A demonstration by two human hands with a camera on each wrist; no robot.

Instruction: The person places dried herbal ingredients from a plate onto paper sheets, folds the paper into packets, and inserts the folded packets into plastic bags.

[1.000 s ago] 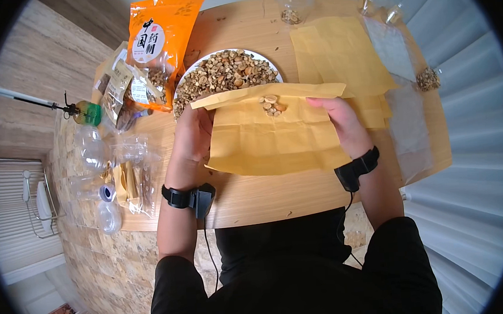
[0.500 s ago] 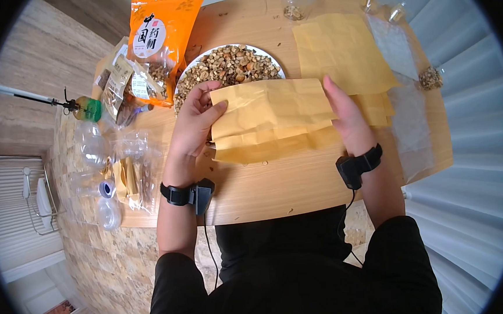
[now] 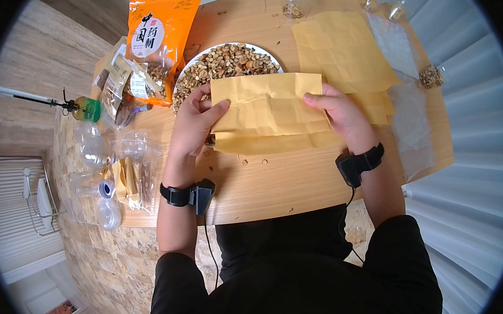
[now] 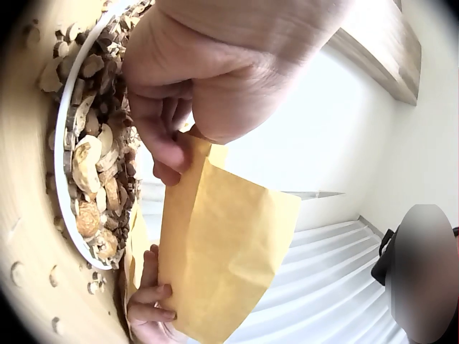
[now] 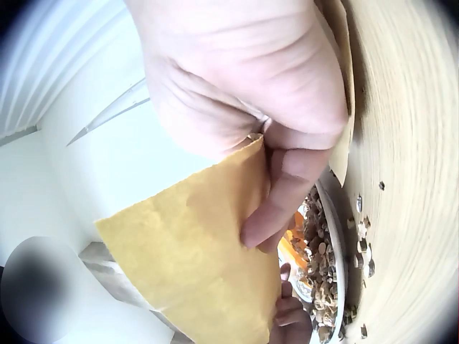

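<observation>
A folded sheet of yellow-brown paper (image 3: 268, 106) is held up between both hands, over the near edge of a white plate (image 4: 60, 154) heaped with dried brown slices (image 3: 233, 62). My left hand (image 3: 195, 125) pinches the paper's left side, thumb in front and fingers behind. At the right side, my right hand (image 3: 346, 114) grips it in the same way. The fold covers the paper's inside, so any slices within are hidden. In the right wrist view, the right fingers (image 5: 283, 193) curl behind the sheet.
More brown paper sheets (image 3: 343, 51) and clear plastic bags (image 3: 410, 128) lie on the right. An orange printed bag (image 3: 166, 23) stands behind the plate's left side. Clear plastic bottles (image 3: 92, 145) are at left, a cup of slices (image 3: 293, 8) at the back. Crumbs (image 3: 264, 161) dot the table.
The sheet, earlier open with a few slices showing on it, has been folded over them. The right hand, straight-fingered half a second ago, now pinches the right side.
</observation>
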